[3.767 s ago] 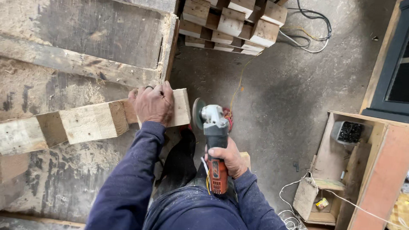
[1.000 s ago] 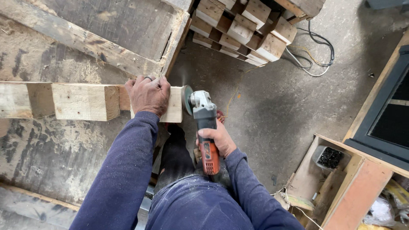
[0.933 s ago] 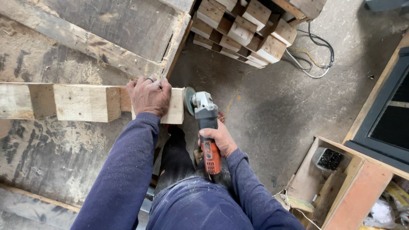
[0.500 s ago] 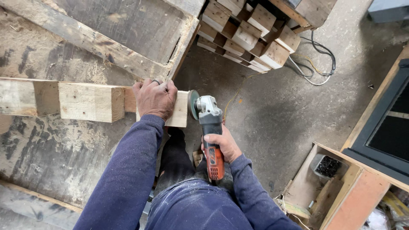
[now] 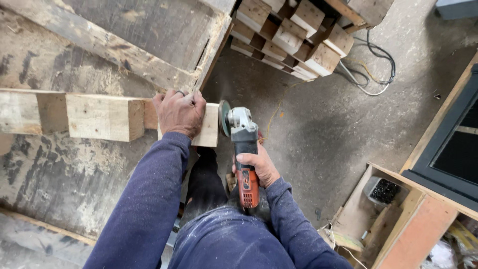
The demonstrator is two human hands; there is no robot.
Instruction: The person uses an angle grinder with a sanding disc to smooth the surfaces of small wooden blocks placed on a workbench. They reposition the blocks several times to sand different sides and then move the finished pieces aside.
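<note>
Pressing grinder [image 5: 243, 130] disc closer against the plank [image 5: 102, 117] end than a second ago, right hand [image 5: 256, 167] gripping its handle, left hand [image 5: 179, 112] clamping wood.

Woodworking workshop: stacked timber blocks [image 5: 294, 35], dusty concrete floor [image 5: 318, 129], angle grinder [image 5: 242, 144].
</note>
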